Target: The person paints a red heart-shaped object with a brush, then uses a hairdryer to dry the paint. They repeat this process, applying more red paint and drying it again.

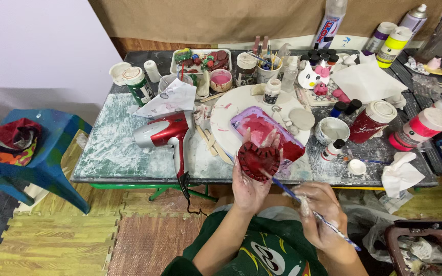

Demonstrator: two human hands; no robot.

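The heart-shaped clay dish [258, 161], painted red, rests on the left hand [249, 184], whose fingers curl up behind it, just over the worktop [113, 153] edge. The right hand [319, 209] pinches a thin blue-handled paintbrush [313, 212], its tip touching the dish. Behind lies a purple palette tray [241, 120] with red paint; a red hairdryer [164, 133] sits left.

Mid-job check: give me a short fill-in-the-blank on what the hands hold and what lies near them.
1. The left hand holds up a red ____-shaped dish.
2. The right hand grips a ____ whose tip touches that dish.
3. The red and silver hair dryer lies on the table to the ____ of the dish.

Missing words: heart; paintbrush; left
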